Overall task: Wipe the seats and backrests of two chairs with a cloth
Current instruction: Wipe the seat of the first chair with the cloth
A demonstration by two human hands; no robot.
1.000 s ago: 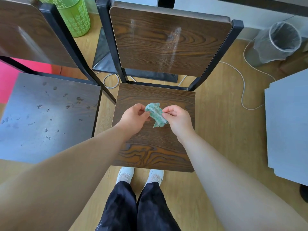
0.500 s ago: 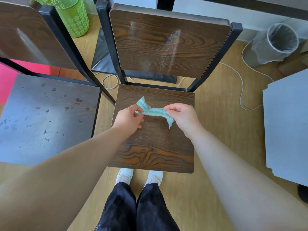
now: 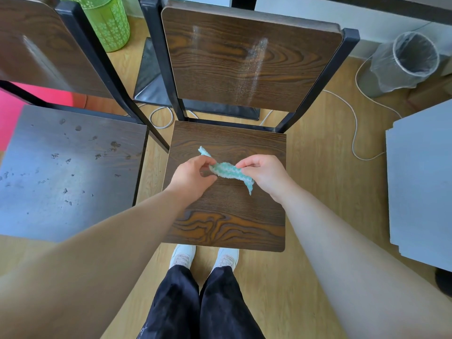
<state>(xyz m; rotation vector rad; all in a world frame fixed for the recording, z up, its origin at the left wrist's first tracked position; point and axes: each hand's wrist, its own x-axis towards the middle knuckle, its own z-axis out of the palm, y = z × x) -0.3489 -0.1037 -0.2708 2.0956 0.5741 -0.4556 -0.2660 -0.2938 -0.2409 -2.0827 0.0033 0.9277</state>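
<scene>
A small teal fluffy cloth [image 3: 226, 170] hangs stretched between my two hands above the seat [image 3: 227, 221] of the middle wooden chair. My left hand [image 3: 193, 176] pinches its left end and my right hand [image 3: 265, 173] pinches its right end. That chair's backrest [image 3: 247, 57] shows pale streaks. A second chair stands to the left, its seat [image 3: 66, 172] speckled with dark spots and its backrest [image 3: 41, 50] at the top left.
A green patterned bin [image 3: 107, 20] stands behind the chairs. A lined waste bin [image 3: 406, 62] sits at the far right, with a white cable [image 3: 354, 123] on the wooden floor. A grey board [image 3: 423, 182] fills the right edge. My feet are under the seat's front.
The cloth went from a bunched wad between my hands to a strip pulled out sideways. Both hands have moved slightly apart.
</scene>
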